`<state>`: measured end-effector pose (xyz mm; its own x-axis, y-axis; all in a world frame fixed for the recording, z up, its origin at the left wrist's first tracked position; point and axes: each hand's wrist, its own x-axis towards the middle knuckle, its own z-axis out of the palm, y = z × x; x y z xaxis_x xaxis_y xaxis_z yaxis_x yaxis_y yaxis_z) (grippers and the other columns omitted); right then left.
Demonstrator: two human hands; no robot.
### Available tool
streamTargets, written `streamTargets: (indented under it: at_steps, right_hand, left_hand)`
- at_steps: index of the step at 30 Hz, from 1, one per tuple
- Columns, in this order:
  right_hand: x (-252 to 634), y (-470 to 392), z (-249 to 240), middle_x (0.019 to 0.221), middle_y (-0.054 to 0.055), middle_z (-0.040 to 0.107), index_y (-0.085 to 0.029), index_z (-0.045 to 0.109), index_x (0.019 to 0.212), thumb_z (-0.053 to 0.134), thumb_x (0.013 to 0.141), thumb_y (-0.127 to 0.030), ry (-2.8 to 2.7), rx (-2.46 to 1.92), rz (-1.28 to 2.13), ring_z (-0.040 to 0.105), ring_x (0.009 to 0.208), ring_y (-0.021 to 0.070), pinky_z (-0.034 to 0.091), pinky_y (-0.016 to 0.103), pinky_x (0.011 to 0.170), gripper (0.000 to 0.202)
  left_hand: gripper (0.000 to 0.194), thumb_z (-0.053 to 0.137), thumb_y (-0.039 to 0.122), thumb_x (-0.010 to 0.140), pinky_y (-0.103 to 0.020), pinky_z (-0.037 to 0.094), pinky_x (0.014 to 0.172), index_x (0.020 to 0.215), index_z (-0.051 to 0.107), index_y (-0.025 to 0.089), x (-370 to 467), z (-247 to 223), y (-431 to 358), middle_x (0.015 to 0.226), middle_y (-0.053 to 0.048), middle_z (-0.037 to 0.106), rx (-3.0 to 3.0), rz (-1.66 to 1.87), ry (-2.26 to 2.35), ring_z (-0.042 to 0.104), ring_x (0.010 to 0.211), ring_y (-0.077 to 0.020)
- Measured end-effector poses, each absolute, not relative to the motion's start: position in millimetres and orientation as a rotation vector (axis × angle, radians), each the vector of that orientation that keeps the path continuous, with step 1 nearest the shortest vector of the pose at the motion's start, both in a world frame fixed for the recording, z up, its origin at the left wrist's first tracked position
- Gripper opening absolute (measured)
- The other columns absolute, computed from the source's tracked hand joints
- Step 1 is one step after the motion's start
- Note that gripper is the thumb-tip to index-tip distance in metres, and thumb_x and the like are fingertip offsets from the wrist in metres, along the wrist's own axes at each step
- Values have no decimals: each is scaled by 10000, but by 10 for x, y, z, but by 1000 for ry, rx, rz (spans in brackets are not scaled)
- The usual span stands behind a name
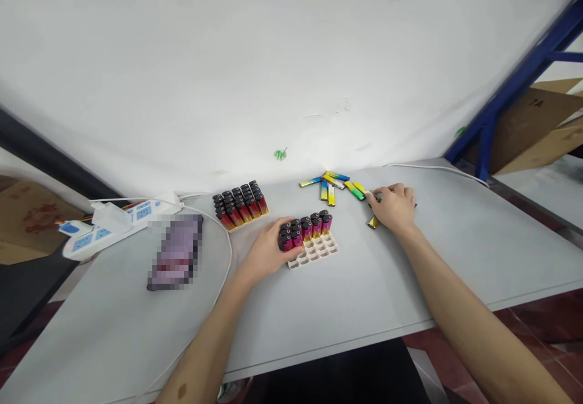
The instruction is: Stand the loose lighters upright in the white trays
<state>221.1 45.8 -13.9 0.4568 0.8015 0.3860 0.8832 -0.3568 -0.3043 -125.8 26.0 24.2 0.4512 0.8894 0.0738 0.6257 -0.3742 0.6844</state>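
My left hand [268, 249] wraps round the left end of a cream slotted tray [314, 258], thumb in front and fingers behind, against the small upright pink-and-yellow pieces with black tops [316, 226]. These pieces fill the tray's back and left slots; bare slots show at the front right. My right hand [394, 208] rests palm down over several loose flat pieces, with thumb and fingers apart. One yellow piece [373, 222] sticks out below it, and a green-and-yellow piece [354, 190] lies just to its left. Its fingertips are partly hidden.
A second tray of upright red-and-black pieces [241, 206] stands at back left. More yellow-and-blue pieces [331, 194] lie near the wall. A white power strip [122, 225], a cable [230, 249] and a blurred purple object [175, 252] are on the left. Boxes [531, 127] stand at right.
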Motion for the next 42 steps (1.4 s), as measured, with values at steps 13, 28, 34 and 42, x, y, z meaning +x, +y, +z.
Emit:
streamTargets:
  at_steps: [13,28,34,42]
  right_hand:
    - [2080,357,117,962,45,711,-245,513,954,653,823,-493,-863,-1441,413,658,902,215,518,381,803,314]
    - [1759,230,212,522,-39,440,-198,515,663,477,843,-754,-719,-1119,1147,290,387,63,237,217,362,586]
    - [1643,176,268,617,-65,523,-272,462,860,696,748,-687,-790,-1116,1166,458,495,114,330,198,388,490]
    - [1637,163,284,457,-67,262,-223,364,554,439,872,-700,-732,-1110,1290,181,381,72,138,231,379,579]
  left_hand:
    - [606,749,435,788,-369,489,1029,1331,531,273,-1263,226,266,1298,-21,652,2146,597,1270,613,1191,-239]
    - [618,754,457,770,-386,487,1048,1318,549,258,-1278,185,293,1294,-33,657,2180,609,1269,623,1185,-245]
    - [601,752,438,776,-389,486,1044,1310,554,244,-1273,189,289,1280,-48,661,2179,612,1272,627,1168,-248]
    - [589,754,427,778,-395,491,1040,1306,561,254,-1260,189,286,1278,-51,662,2182,609,1276,622,1180,-257]
